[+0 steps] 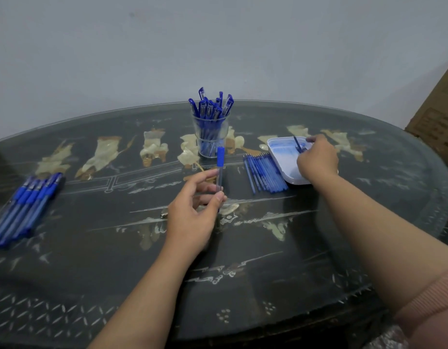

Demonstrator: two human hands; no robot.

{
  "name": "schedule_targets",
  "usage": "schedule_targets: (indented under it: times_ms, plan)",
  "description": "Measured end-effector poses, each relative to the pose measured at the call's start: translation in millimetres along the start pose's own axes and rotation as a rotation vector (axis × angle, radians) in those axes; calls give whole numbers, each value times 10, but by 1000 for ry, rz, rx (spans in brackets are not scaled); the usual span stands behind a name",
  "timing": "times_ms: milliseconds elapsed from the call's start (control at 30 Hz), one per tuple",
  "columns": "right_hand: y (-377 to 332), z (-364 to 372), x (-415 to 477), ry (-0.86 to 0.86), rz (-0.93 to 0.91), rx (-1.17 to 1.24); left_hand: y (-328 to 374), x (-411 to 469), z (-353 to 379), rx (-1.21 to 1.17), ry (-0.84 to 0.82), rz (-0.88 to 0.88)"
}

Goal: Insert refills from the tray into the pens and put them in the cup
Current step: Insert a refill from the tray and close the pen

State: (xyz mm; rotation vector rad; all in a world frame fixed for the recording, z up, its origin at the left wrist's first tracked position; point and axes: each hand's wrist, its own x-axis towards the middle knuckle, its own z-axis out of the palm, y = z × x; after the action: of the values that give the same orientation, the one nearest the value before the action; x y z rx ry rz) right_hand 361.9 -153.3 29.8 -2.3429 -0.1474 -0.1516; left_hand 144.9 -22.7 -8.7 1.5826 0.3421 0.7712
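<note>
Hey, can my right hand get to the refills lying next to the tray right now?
Probably yes: the refills lie uncovered just beside the tray, close to the right hand, though its fingers pinch a thin blue piece there.

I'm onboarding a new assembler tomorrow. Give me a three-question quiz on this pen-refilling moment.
1. True or false: the left hand holds a pen barrel, blue grip end up.
2. The right hand pinches a thin blue stick over: A) the cup B) the white tray C) bare table.
3. Fill in: the loose refills lie on the table between the cup and the ____.
Key: 1 true; 2 B; 3 tray.
</note>
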Motion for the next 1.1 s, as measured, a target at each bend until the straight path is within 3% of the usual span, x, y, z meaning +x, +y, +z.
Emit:
schedule_targets:
  times_ms: [100, 267, 367, 667, 1100]
  plan:
    - [-220, -35, -206, -48, 37, 346, 10, -2, -3, 19, -10, -1]
    - [-587, -174, -711, -365, 146, 971, -2, 0, -10, 36, -12, 4]
    - [-723, -252, -915, -482, 118, 1177, -12, 5, 0, 45, -11, 4]
    - [-791, -287, -1050, -436, -5, 1336, -32, -4, -10, 96, -30, 10]
    - [-790, -254, -1008, -355, -45, 1351, -35, -4, -15, 92, -67, 22]
